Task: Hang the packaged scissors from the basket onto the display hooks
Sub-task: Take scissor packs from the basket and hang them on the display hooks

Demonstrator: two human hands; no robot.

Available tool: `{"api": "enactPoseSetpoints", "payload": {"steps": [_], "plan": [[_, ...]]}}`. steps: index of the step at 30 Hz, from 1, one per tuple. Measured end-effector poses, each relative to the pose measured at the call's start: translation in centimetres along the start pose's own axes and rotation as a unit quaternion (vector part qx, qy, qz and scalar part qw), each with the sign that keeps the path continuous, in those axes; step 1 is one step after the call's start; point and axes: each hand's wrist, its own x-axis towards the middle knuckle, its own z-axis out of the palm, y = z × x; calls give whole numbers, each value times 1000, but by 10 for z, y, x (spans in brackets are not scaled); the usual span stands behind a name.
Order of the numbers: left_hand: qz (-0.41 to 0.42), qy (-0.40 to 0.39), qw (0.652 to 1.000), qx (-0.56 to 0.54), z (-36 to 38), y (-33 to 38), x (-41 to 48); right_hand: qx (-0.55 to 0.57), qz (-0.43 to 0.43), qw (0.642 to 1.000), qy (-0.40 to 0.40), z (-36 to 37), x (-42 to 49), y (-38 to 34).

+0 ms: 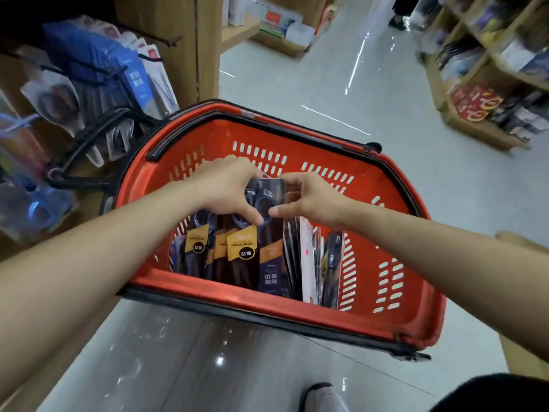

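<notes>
A red plastic basket [395,295] with black rim stands on the floor in front of me. Inside it lie several dark packs of scissors with yellow labels [242,251]. Both hands are over the basket. My left hand [225,188] and my right hand [309,197] pinch the top of one dark scissors pack [267,197] from either side, thumbs on its front. To the left, black display hooks [98,74] stick out of a wooden panel, with blue and clear packs hanging on them.
A black basket handle [89,147] hangs toward the hook wall on the left. Wooden shelves with goods [487,84] line the right side of the aisle. The tiled floor [341,84] runs ahead. My shoe [323,396] shows at the bottom.
</notes>
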Motion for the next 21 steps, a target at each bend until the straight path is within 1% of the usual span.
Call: {"api": "enactPoseSetpoints", "payload": {"steps": [2,4,5,7,8,10,13,17,19,21], "plan": [[-5,36,997,70,3,-1,-3,-2,40,999,-8,-7,1,7],[-29,55,993,99,3,-6,-5,-63,97,993,6,-15,2,19],[-43,58,992,103,3,-9,-6,-106,136,985,14,-15,2,27],[-57,50,992,100,3,-12,-8,-157,226,961,20,-7,0,49],[-61,47,992,96,4,-11,-10,-167,258,951,13,-2,-1,58],[-64,45,993,91,4,-9,-11,-160,292,943,3,4,3,72],[-85,50,993,68,4,-11,-10,-107,303,946,30,-12,9,71],[-108,67,991,32,2,-14,-6,-101,275,952,91,-59,-7,63],[-115,73,991,1,-1,-14,-5,-51,250,959,124,-77,-22,61],[-120,80,989,-34,-5,-14,-3,17,219,967,130,-86,-35,58]]}}
